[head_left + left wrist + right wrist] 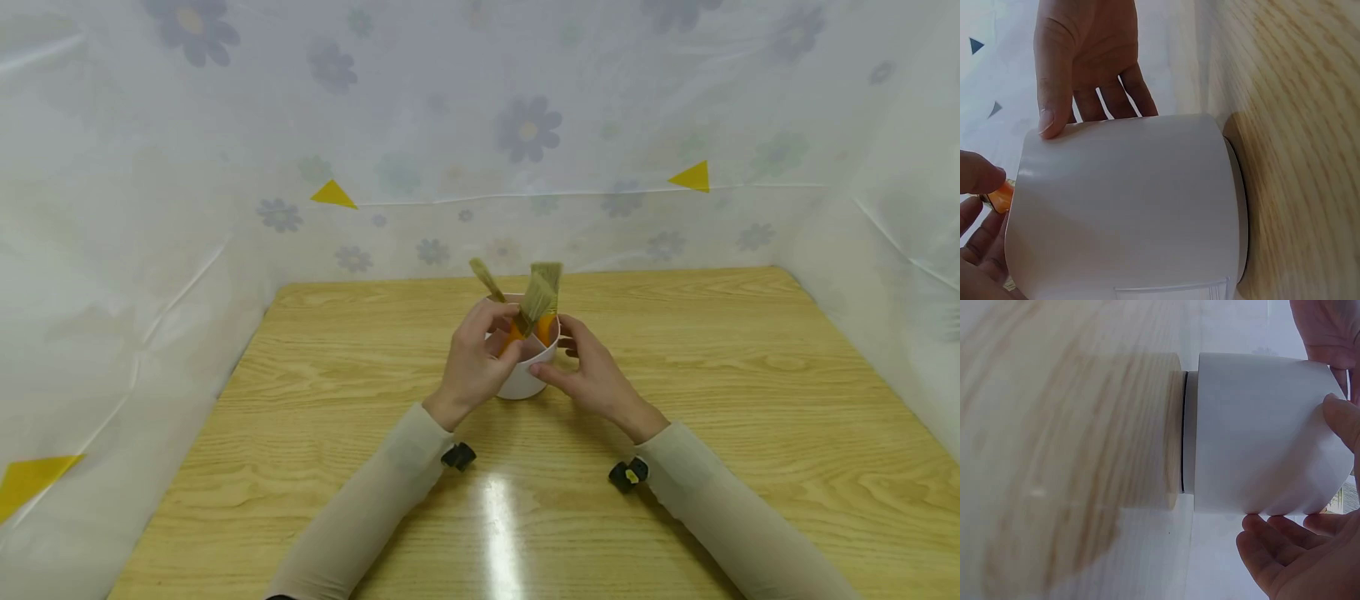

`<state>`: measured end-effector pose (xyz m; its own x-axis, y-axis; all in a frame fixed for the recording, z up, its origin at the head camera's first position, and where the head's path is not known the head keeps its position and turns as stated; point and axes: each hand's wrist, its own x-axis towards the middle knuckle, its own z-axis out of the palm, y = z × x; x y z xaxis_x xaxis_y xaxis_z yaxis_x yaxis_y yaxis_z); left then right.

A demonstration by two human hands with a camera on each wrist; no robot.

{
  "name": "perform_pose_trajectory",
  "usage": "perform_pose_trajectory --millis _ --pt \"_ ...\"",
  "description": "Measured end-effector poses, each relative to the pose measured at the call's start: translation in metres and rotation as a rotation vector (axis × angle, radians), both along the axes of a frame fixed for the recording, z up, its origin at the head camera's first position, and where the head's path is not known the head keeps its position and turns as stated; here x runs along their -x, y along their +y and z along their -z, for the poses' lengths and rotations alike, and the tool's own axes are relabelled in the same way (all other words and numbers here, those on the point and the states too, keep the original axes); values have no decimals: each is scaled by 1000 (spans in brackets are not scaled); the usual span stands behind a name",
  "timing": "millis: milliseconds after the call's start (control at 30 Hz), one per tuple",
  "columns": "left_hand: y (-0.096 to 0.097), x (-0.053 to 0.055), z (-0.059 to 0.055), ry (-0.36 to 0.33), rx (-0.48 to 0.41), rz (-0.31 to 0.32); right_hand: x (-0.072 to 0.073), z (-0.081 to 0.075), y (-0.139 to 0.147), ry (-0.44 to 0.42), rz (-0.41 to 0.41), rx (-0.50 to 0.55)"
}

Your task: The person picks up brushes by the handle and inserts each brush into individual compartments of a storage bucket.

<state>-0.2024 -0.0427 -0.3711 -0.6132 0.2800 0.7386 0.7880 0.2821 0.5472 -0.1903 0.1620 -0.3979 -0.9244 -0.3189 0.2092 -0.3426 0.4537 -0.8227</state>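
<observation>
A white round holder (522, 384) with inner dividers stands upright on the table, several bristle brushes in it. My left hand (477, 353) is over its near-left rim and pinches the orange handle (1002, 196) of a paintbrush (537, 300), bristles up. Another paintbrush (547, 282) with an orange handle stands behind it. A narrower brush (486, 278) leans out to the left. My right hand (592, 371) grips the holder's right side, thumb in front and fingers round the far side; in the right wrist view its fingertips (1254, 522) touch the wall. The handles' lower ends are hidden.
The holder stands on a wood-grain table (337, 367). Behind and beside it hang pale floral plastic sheets (450, 125) with yellow tape triangles (333, 195). A dark wrist camera (459, 456) is strapped below the left hand, another wrist camera (628, 475) below the right.
</observation>
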Motion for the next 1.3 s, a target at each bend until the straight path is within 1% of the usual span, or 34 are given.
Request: perform_pose_trajectory --millis 233,467,633,900,1300 --pt "2 1 1 10 0 14 -1 -1 0 2 3 -8" --pt "5 2 2 23 49 -12 -2 -2 0 3 5 -12" --pt "5 2 3 11 68 8 -1 -2 0 2 6 -9" --pt "6 1 3 44 122 -55 -3 -3 0 -5 2 -13" --pt "7 1 3 40 133 -82 -2 -2 -1 -3 9 -8"
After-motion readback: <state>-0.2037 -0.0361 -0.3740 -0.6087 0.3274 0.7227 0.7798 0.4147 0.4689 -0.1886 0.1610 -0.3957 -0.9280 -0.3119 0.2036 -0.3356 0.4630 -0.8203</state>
